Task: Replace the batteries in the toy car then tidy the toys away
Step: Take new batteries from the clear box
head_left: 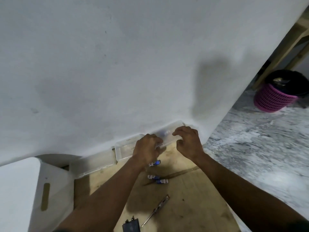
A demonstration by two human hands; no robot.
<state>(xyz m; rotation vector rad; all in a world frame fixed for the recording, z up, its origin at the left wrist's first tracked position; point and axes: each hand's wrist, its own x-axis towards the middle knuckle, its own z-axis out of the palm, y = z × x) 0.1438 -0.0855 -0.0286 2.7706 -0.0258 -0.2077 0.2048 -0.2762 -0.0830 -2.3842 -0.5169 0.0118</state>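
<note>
Head view: left hand [148,148] fingers pinch clear box [122,149] rim; right hand [188,143] fingers curl over it, grip unclear. Likely risk: a one-sided pull tips the box onto the loose batteries [153,176].

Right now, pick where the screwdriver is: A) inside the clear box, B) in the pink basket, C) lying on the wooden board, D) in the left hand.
C: the screwdriver lies on the wooden board this side of the batteries, while the left hand and right hand are up at the clear box.
</note>
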